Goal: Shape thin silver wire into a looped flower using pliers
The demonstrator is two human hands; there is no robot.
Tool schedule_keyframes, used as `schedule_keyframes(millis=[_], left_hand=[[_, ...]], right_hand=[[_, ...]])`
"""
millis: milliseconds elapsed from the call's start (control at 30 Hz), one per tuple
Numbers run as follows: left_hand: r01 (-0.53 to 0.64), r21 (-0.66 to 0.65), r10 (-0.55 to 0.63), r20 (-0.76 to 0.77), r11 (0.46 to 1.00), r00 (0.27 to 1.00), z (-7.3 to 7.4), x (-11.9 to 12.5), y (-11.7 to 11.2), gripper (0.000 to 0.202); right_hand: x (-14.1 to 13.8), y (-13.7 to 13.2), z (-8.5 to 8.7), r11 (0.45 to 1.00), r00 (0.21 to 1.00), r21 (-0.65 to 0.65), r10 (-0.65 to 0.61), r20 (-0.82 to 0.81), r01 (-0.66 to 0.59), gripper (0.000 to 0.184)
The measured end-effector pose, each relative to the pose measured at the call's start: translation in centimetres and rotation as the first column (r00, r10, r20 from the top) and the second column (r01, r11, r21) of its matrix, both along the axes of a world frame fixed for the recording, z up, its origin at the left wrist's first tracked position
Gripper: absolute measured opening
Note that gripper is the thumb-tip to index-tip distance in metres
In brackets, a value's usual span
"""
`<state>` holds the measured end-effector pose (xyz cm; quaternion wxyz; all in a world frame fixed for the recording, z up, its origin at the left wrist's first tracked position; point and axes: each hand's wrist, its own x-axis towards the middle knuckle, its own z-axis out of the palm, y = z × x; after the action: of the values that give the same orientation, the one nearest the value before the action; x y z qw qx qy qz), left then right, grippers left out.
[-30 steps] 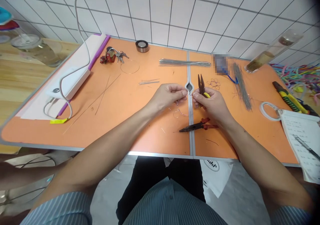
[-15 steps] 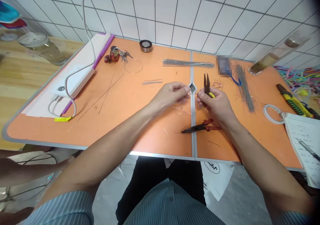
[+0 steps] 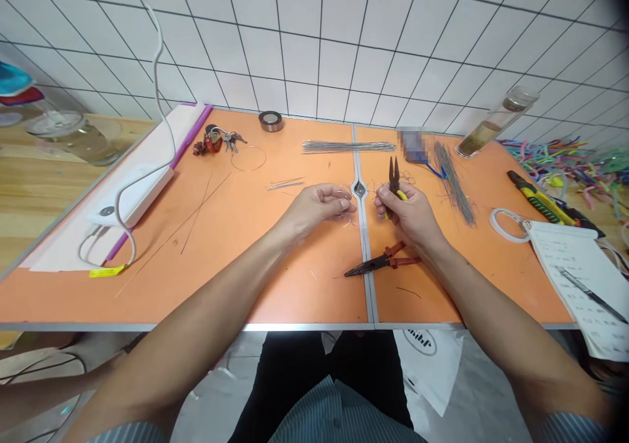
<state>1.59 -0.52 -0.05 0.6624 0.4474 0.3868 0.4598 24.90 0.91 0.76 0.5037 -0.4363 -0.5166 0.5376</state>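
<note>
Table (image 3: 275, 259) comes first: it is big and orange, with a metal seam down the middle. Far right lies a sheet of paper (image 3: 580, 272), and far left a white power strip (image 3: 132, 197). A wire bundle (image 3: 348, 146) rests near the wall.

The left hand (image 3: 319, 208) sits close to the seam, its fingertips pinched on a thin wire (image 3: 348, 213). The right hand (image 3: 410, 215) is just across the seam. It is closed around pliers (image 3: 394, 173) with a yellow handle, tips pointing up. Red pliers (image 3: 381, 263) lie on the table, just below that hand.

The wire looks very light and thin. It will likely bend with little push, and it could slip or poke. The best place to hold it seems to be close to its end, with fingertips or plier tips.
</note>
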Motion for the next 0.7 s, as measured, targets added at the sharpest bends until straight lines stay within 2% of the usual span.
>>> schedule_keyframes(millis=[133,267,400,700], left_hand=[[-0.041,0.09,0.047,-0.073,0.995,0.996,0.2,0.1,0.0,0.041],[-0.052,0.139,0.067,-0.105,0.989,0.992,0.3,0.6,-0.3,0.032],[-0.042,0.162,0.061,-0.116,0.986,0.991,0.3,1.0,-0.5,0.023],[-0.03,0.182,0.063,-0.177,0.983,0.982,0.6,1.4,-0.9,0.016]], right_hand=[[-0.2,-0.7,0.1,0.998,0.994,0.026,0.05,0.102,-0.053,0.04],[-0.8,-1.5,0.4,0.997,0.981,0.017,0.078,0.175,-0.082,0.043],[-1.1,-1.8,0.5,0.992,0.967,0.012,0.116,0.225,-0.122,0.044],[-1.2,-1.8,0.3,0.99,0.957,0.013,0.133,0.259,-0.141,0.043]])
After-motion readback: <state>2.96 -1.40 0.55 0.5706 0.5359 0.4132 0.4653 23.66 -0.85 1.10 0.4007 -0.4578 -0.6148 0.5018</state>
